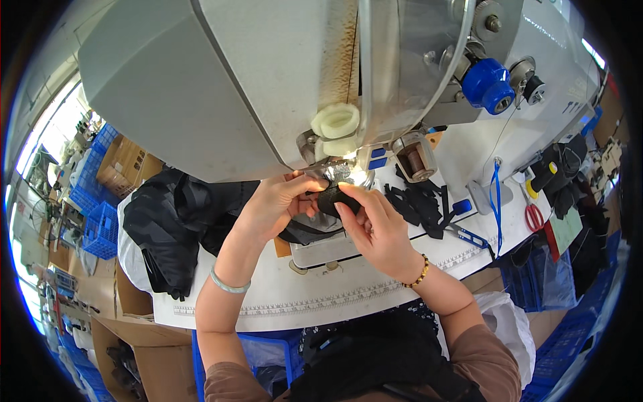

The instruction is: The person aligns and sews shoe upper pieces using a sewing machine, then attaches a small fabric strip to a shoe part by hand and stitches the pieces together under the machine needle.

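Note:
A small piece of black fabric (329, 199) is pinched between my two hands, just below the lit needle area of a large sewing machine (281, 74). My left hand (281, 201) grips its left edge with thumb and forefinger. From the right, my right hand (376, 224) holds the same fabric between thumb and fingers. Under my hands, more dark cloth lies over the machine's metal bed (325, 253). A black camouflage-patterned garment (164, 224) is bunched on the table to the left of my left forearm.
Black fabric strips (418, 204) lie right of the needle area, near blue-handled thread snips (472, 238) and red-handled scissors (534, 218). A ruler tape (321, 295) runs along the white table's front edge. Blue crates (102, 231) and a cardboard box (127, 167) stand at left.

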The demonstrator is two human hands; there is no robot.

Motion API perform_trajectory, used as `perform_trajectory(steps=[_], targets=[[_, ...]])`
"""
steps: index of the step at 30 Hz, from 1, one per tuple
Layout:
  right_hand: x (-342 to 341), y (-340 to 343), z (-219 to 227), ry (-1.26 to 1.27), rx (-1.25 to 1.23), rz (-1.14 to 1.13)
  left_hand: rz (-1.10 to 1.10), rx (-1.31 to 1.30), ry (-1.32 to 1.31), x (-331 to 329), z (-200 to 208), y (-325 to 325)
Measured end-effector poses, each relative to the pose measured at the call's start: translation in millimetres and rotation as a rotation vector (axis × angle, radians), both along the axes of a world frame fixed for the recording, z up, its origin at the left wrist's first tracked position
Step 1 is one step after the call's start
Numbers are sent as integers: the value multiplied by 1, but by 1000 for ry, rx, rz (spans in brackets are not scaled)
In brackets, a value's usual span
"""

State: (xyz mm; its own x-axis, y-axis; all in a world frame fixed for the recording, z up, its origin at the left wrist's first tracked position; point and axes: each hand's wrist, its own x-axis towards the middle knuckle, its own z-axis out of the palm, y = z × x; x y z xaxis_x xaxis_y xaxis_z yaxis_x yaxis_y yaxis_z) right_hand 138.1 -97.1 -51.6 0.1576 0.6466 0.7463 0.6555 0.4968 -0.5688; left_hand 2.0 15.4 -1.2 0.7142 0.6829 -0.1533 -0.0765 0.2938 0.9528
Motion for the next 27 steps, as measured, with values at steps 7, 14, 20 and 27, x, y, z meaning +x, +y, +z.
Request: perform_trajectory(steps=[7,14,20,27], targets=[[3,3,-5,-82,58,-2,-19,10,3,0,0,1],[0,2,-4,-65,55,-20,-57,-2,35,-2,2,5],[0,3,-4,-50,74,-31,-64,36,58,-2,1,7],[1,3,-4,-70,71,-42,-91,34,53,-3,1,10]])
